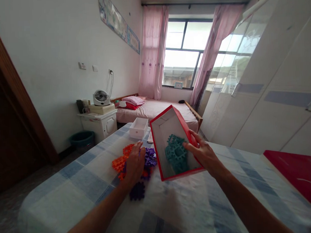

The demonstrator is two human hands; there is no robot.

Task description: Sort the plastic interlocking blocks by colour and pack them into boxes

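My right hand [201,150] grips the right wall of a red box [181,120] with a white inside, thumb over the rim. The box is tilted toward me above the table, and several teal interlocking plastic pieces [176,151] lie in its lower part. My left hand [136,161] is over a pile of similar pieces on the table, its fingers stretched out and partly covering them. Orange pieces [118,163] show left of this hand, and purple pieces [150,156] to its right. A dark purple piece [137,192] lies nearest me.
A white open box [139,128] stands behind the pile on the checked tablecloth [97,207]. At the right table edge lies a red lid-like panel [295,172]. Beyond the table are a bed [160,109], a nightstand with a fan [101,97] and a bin [82,139].
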